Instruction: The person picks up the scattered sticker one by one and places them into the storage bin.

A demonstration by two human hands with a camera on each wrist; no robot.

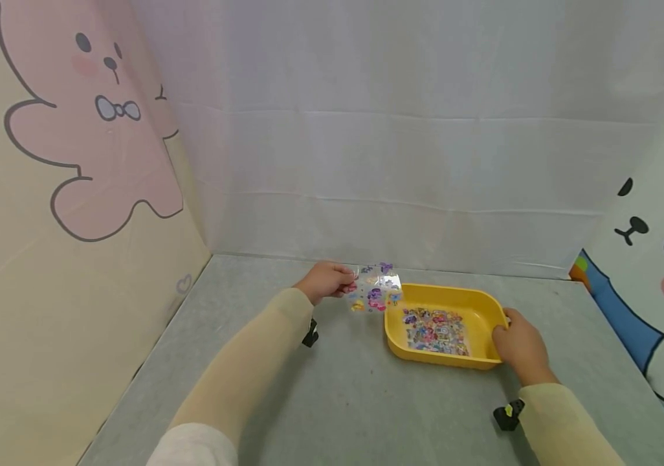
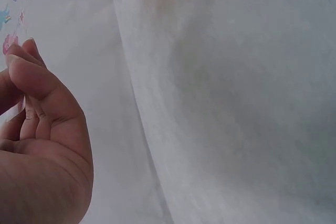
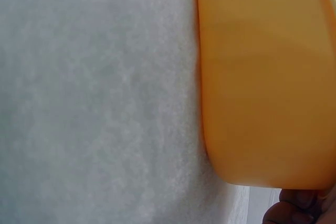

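Observation:
My left hand (image 1: 327, 281) pinches the left edge of a clear sticker sheet (image 1: 374, 296) printed with small colourful cartoon figures. The sheet is held up above the table, and its right edge overlaps the left rim of a yellow tray (image 1: 419, 355) in the head view. In the left wrist view the thumb and fingers (image 2: 39, 77) meet at a corner of the sheet. My right hand (image 1: 521, 344) grips the tray's right end, thumb over the rim. Inside the tray lie more colourful stickers (image 1: 438, 331). The tray's outer side wall (image 3: 268, 87) fills much of the right wrist view.
The grey table (image 1: 361, 408) runs back to a pale hanging curtain (image 1: 402, 162). A pink bear drawing (image 1: 105, 149) covers the left wall, and a white bear drawing (image 1: 652, 272) is at the right. Black wrist devices (image 1: 508, 415) hang beneath the sleeves.

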